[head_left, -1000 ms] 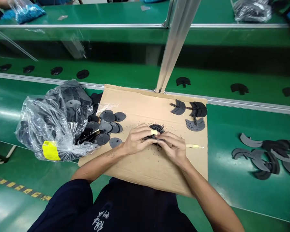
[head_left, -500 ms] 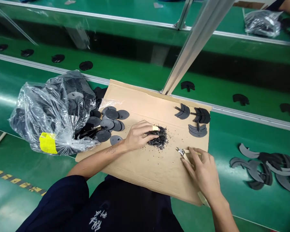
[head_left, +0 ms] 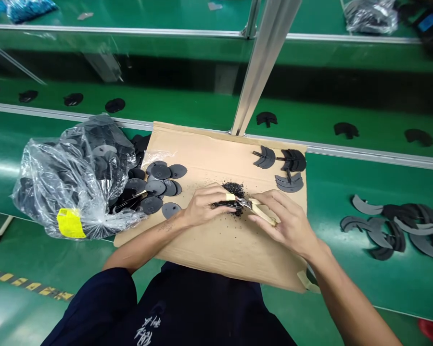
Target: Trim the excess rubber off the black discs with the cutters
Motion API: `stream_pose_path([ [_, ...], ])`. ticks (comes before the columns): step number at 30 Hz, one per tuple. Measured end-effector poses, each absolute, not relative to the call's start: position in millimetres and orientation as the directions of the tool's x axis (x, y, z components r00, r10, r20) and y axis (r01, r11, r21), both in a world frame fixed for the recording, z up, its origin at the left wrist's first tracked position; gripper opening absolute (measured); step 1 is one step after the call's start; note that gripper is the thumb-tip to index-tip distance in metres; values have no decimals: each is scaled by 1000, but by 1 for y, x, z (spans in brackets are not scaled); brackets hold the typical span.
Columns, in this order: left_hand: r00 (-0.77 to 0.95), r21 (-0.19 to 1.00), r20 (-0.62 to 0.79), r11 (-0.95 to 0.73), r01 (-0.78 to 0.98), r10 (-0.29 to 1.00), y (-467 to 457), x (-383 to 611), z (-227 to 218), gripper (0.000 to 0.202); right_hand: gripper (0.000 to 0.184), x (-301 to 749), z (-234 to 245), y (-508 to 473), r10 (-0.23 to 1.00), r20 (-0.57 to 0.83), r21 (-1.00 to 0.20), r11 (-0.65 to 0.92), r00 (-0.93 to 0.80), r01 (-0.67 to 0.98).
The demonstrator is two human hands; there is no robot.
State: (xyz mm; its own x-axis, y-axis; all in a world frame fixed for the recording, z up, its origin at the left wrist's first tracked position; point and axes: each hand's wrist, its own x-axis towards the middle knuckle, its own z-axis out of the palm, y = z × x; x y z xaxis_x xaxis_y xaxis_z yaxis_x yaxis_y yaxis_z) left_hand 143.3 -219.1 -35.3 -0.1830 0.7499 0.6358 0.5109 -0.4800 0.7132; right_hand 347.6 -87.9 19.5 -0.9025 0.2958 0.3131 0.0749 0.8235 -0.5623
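My left hand (head_left: 203, 205) is closed on a thin black plastic part (head_left: 223, 205), mostly hidden by the fingers; one finger wears a pale yellow wrap. My right hand (head_left: 288, 222) grips a pair of side cutters (head_left: 262, 213) by their cream handles. The metal jaws meet the end of the black part, just above a heap of small black clippings (head_left: 233, 188). Both hands are over a sheet of brown cardboard (head_left: 216, 252). Flat black discs (head_left: 152, 204) lie loosely stacked left of the hands, and black curved pieces (head_left: 289, 182) sit at the cardboard's upper right.
A clear plastic bag (head_left: 75, 178) of dark discs with a yellow label stands left. More curved pieces (head_left: 386, 235) are piled right on the green table. A metal post (head_left: 263, 67) rises behind the cardboard. Spaced black parts (head_left: 346, 129) lie on the green strip beyond the rail.
My right hand has moved left and up, bringing the cutters from beside the heap to the black part. My left hand stays near the heap, still holding the part. The view has shifted slightly.
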Motion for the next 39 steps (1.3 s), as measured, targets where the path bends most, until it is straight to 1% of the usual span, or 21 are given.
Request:
stream_pose_path([
  [4, -185, 711, 650, -504, 490, 737, -219, 144, -35, 20, 37, 348, 21, -85, 262, 332, -541, 840, -906, 44],
  [10, -177, 717, 639, -496, 490, 748, -219, 143, -36, 17, 38, 349, 18, -85, 259, 327, -545, 837, -909, 43],
  [16, -170, 719, 629, -485, 497, 759, -220, 143, -35, 17, 36, 347, 18, -83, 248, 341, -551, 834, -907, 21],
  [19, -172, 716, 636, -492, 496, 753, -220, 143, -36, 16, 34, 347, 19, -83, 242, 349, -525, 851, -905, 25],
  [24, -171, 723, 640, -511, 465, 749, -220, 145, -37, 16, 26, 348, 23, -85, 200, 346, -453, 891, -917, 24],
  [27, -174, 745, 605, -475, 469, 777, -221, 144, -36, 17, 26, 348, 22, -84, 201, 348, -435, 900, -915, 32],
  [29, -172, 743, 588, -443, 501, 791, -221, 143, -35, 19, 26, 347, 20, -84, 219, 346, -418, 907, -912, 59],
  [31, -138, 700, 601, -435, 567, 787, -221, 142, -33, 22, 27, 348, 20, -83, 232, 327, -387, 917, -916, 94],
  [32, -104, 656, 616, -436, 616, 781, -221, 142, -32, 22, 28, 348, 20, -83, 237, 313, -373, 921, -920, 111],
  [34, -19, 534, 634, -421, 734, 773, -221, 141, -31, 18, 30, 349, 22, -83, 246, 278, -357, 924, -928, 138],
  [36, 47, 413, 636, -391, 822, 770, -222, 138, -29, 13, 31, 351, 26, -82, 268, 235, -375, 912, -934, 168],
  [37, 56, 387, 635, -380, 840, 771, -223, 136, -29, 11, 32, 353, 27, -82, 286, 211, -399, 898, -935, 185],
  [38, 43, 397, 633, -371, 840, 773, -224, 134, -28, 12, 32, 354, 29, -82, 308, 188, -433, 878, -933, 203],
  [39, 10, 437, 629, -364, 823, 777, -226, 132, -28, 13, 32, 355, 29, -82, 333, 167, -475, 852, -928, 220],
])
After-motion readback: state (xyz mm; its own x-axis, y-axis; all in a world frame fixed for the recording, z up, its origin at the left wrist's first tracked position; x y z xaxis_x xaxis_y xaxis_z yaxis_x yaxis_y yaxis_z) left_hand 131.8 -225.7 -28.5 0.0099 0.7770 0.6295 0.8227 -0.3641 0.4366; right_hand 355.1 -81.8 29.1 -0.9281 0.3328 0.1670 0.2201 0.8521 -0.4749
